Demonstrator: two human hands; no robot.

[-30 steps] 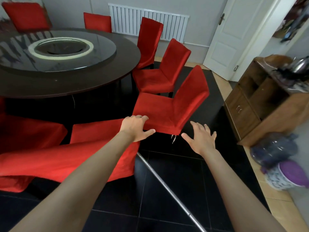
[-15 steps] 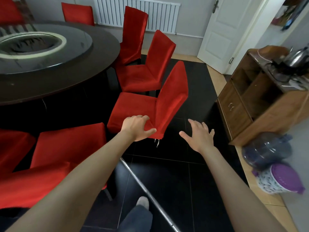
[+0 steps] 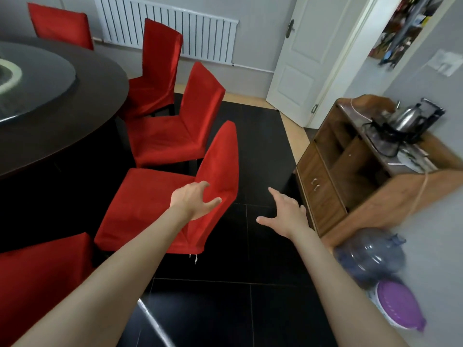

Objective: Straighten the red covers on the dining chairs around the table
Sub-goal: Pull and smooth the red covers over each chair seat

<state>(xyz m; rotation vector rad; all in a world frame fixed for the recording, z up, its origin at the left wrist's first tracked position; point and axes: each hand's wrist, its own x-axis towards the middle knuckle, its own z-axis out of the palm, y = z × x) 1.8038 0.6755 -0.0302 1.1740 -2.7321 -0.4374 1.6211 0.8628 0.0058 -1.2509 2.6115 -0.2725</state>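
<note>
Mid-frame, the left hand (image 3: 194, 200) reaches with spread fingers over the nearest chair's red cover (image 3: 160, 199), its grip holding nothing; the right hand (image 3: 285, 216) hovers open over the floor. That cover looks unfinished; farther chairs seem untouched.

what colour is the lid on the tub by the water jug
Purple lid, seen in the head view.
</note>
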